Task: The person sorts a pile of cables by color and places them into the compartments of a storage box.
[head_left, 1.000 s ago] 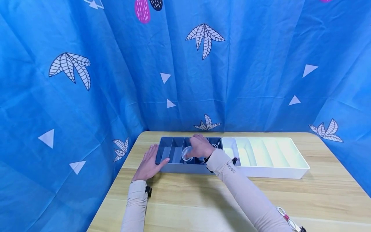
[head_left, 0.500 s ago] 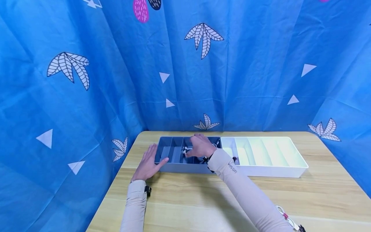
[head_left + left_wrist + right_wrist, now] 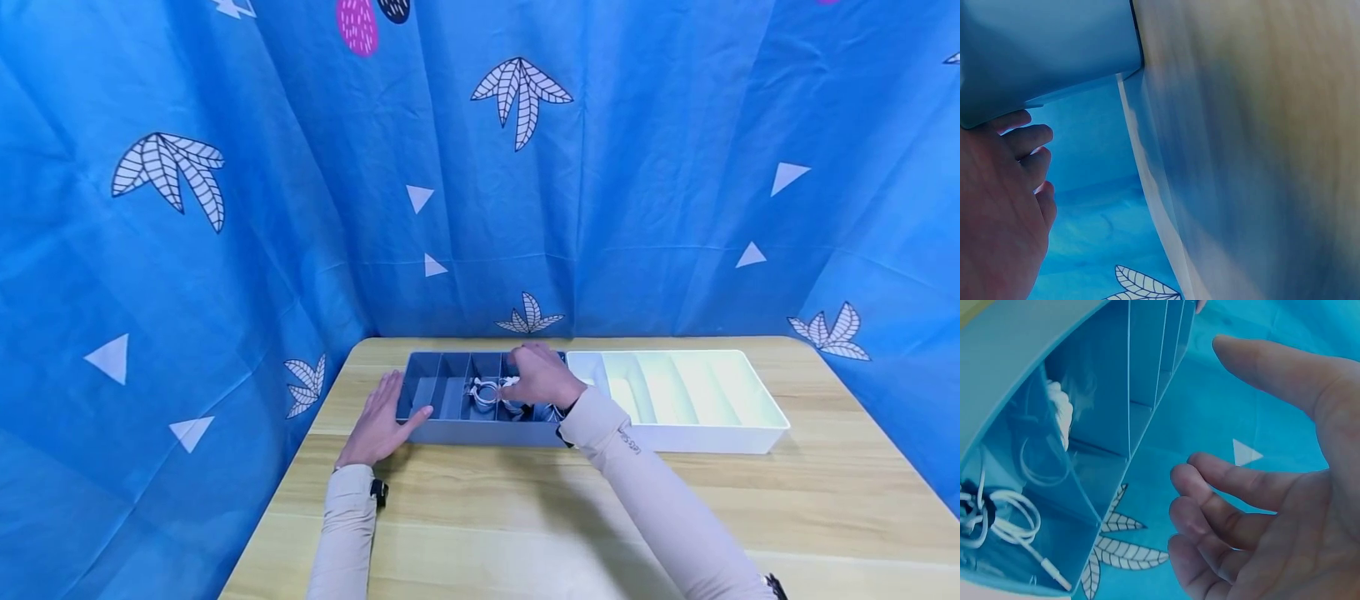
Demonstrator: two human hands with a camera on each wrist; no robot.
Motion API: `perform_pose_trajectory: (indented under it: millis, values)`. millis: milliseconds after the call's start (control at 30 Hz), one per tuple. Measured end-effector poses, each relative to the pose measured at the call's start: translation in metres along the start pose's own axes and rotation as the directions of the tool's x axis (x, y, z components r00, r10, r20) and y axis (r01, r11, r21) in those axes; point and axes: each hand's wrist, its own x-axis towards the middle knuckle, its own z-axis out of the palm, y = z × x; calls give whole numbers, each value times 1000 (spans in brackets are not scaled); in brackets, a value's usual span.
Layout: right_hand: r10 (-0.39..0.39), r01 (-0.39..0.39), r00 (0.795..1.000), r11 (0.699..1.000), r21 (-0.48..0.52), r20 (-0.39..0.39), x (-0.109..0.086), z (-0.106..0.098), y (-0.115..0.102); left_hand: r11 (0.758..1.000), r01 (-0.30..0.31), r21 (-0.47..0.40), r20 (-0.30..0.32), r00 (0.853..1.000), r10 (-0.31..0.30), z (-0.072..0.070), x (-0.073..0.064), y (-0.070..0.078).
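A grey-blue divided box (image 3: pixel 480 432) stands at the back of the table. Its third compartment from the left holds a coiled white cable (image 3: pixel 484 393). Another white cable (image 3: pixel 513 407) lies in the compartment to the right, partly covered by my right hand (image 3: pixel 543 375). That hand hovers over the box's right part, thumb and fingers apart, holding nothing. In the right wrist view, a white cable with a black tie (image 3: pixel 1015 515) lies in the end compartment. My left hand (image 3: pixel 378 421) rests against the box's left end, its thumb at the front wall.
A white divided box (image 3: pixel 697 439) adjoins the grey-blue one on the right. A blue patterned curtain (image 3: pixel 465 200) hangs behind and left of the wooden table (image 3: pixel 465 517). Something small and black (image 3: pixel 776 587) shows beside the right sleeve at the bottom edge.
My right hand has let go of the coiled white cable in the third compartment and shifted right. The left hand stays at the box's end. The head view has shifted slightly.
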Motion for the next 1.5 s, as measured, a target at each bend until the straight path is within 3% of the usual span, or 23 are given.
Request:
perform_pose_trajectory:
  millis: [467,700,1500]
  values:
    - [-18,22,996,999,42,-88,-36,-24,24,1000,-2,16,9,1000,2,-2,2,1]
    - [15,-9,992,999,47,-127,-62,-32,39,1000,3,20,13,1000,-3,-1,1,0]
    - [110,-104,951,994,35,-288,-156,-53,100,1000,-2,20,11,1000,1,1,0,0]
